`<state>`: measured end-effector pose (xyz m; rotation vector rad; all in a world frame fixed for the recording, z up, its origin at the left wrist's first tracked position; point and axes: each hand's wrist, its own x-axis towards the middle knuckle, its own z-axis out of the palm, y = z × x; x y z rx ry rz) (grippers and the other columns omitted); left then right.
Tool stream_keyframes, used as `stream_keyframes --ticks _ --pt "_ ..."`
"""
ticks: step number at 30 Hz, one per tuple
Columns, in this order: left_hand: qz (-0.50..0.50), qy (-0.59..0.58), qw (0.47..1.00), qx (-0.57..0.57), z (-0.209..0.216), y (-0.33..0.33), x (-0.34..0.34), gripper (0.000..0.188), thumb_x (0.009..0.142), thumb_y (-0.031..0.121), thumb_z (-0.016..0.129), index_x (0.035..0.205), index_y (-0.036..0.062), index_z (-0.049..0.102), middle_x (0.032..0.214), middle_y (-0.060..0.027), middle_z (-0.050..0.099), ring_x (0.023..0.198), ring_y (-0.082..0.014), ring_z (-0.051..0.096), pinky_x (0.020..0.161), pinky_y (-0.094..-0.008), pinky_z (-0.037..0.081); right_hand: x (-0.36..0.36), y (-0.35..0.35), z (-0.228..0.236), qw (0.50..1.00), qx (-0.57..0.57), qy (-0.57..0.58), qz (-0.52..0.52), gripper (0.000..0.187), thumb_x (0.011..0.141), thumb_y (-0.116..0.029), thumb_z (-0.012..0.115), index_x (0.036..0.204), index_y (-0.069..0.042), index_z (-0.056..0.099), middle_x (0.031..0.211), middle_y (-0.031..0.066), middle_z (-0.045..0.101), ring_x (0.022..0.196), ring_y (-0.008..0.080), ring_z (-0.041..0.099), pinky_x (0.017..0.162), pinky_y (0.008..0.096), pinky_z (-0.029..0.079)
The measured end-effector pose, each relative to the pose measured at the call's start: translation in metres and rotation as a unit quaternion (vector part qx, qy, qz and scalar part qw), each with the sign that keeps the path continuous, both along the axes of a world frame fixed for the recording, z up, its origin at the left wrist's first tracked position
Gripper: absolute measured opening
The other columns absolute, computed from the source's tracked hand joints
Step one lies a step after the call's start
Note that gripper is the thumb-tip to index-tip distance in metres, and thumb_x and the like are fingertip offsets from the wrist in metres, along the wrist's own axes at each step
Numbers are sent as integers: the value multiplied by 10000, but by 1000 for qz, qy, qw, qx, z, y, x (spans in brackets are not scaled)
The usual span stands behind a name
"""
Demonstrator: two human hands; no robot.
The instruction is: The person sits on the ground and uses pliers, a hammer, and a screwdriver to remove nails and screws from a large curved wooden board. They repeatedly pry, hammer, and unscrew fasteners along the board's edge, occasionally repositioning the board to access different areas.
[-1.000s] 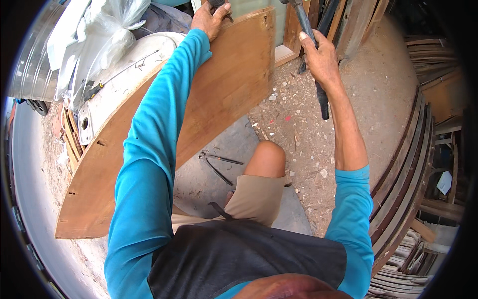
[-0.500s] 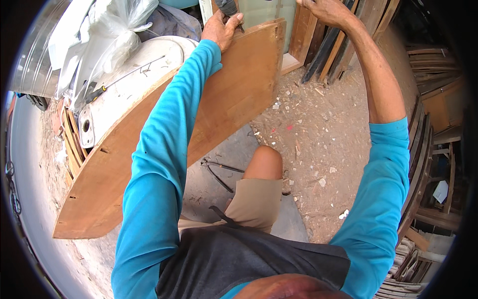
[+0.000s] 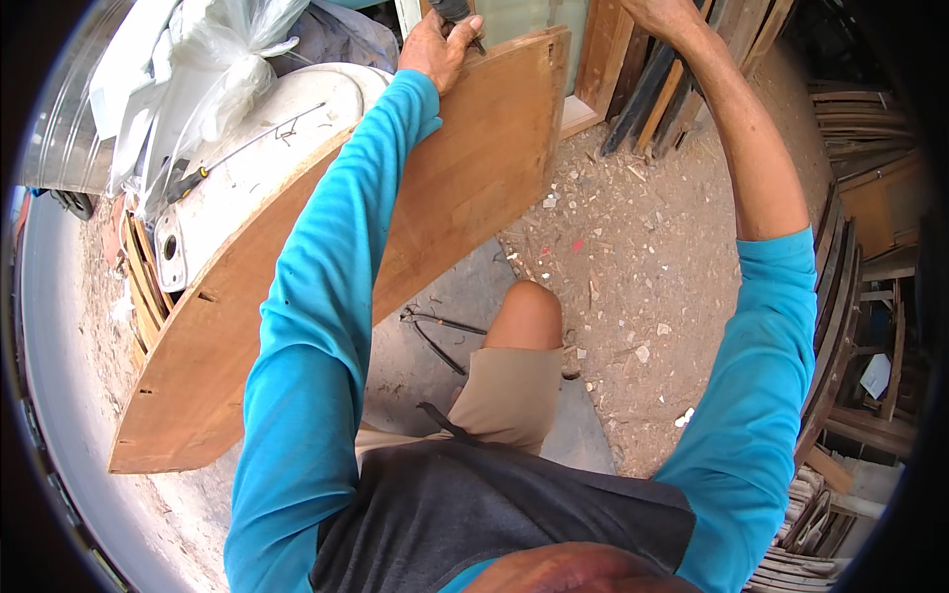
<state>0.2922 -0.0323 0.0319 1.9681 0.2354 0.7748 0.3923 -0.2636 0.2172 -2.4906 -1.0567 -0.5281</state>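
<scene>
My left hand (image 3: 435,51) is closed around a dark, ribbed-grip tool (image 3: 451,10) at the top edge of a brown wooden panel (image 3: 465,148). The tool's narrow dark end meets that edge; its upper part runs out of view. The panel stands on its long edge, slanting from lower left to upper right, with small slots along its rim. My right hand (image 3: 664,14) is raised at the top of the view, its fingers curled and mostly cut off, so what they grip is hidden. My bent knee (image 3: 525,314) is near the panel.
A long screwdriver (image 3: 188,185) lies on a white rounded surface (image 3: 232,188) behind the panel, beside clear plastic bags (image 3: 222,89). Open pincers (image 3: 435,331) rest on the floor. Wood strips (image 3: 657,99) lean at the back; stacked timber (image 3: 860,326) lines the right. Chips litter the ground.
My right hand has risen slightly and moved right, further out of the frame. My left hand keeps its hold on the tool, and the panel stays in nearly the same place.
</scene>
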Motion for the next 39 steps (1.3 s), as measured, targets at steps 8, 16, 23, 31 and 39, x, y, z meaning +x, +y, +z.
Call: stream_keyframes --ticks 8,16,23,31,39 --pt "-2 6 1000 -28 3 1 -6 468 989 417 665 1199 -2 664 1081 -144 766 1018 -264 722 949 -384 528 2 2 28 978 -195 77 11 414 1042 -290 537 1334 -8 618 1158 284 700 1152 430 647 986 499 503" --pt "-8 3 999 -35 4 -8 -3 446 991 419 669 1186 17 669 1092 -130 771 1042 -278 723 973 -380 531 38 -16 -28 938 -339 50 47 485 1052 -389 546 1408 -64 603 1160 245 720 1114 368 695 930 518 549" --pt "-12 20 1000 1 8 -8 -8 542 996 471 633 1227 -19 655 1103 -159 756 1036 -263 711 950 -374 521 21 -26 -22 998 -18 -44 46 380 1037 -266 539 1260 33 610 1089 301 692 1058 444 671 898 491 521" --pt "-5 20 1000 -13 6 -3 -4 544 985 467 649 1187 -39 653 1101 -184 753 1057 -326 706 956 -407 528 -80 -111 -206 958 63 253 -122 450 1017 -460 596 876 -35 639 692 68 608 647 211 576 621 436 456" --pt "61 -78 995 31 3 -23 -24 482 932 382 717 1208 2 609 1074 -278 700 1036 -439 669 916 -467 519 -248 -190 -372 719 326 593 -158 155 997 -147 575 1028 2 603 721 21 535 551 113 519 474 266 411"
